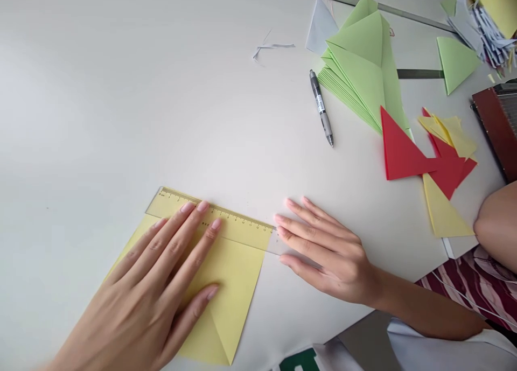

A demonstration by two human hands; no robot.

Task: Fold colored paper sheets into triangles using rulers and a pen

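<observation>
A sheet of yellow paper [242,268] with a diagonal crease lies on the table in front of me. Along its far edge rests a clear plastic ruler [242,228], slanting down to the right. My left hand [161,274] lies flat across the paper, its fingertips on the ruler and its thumb spread to the side. At the ruler's right end is my right hand [323,247], fingers stretched out and the tips touching or close to that end. Neither hand is wrapped round anything.
Beyond my right hand lie a pen [321,110], a stack of folded green paper [359,64], red paper triangles [404,150] and a yellow triangle [446,212]. Thin paper strips [274,46] lie farther back. Another person's bare limb [498,231] shows at the right edge.
</observation>
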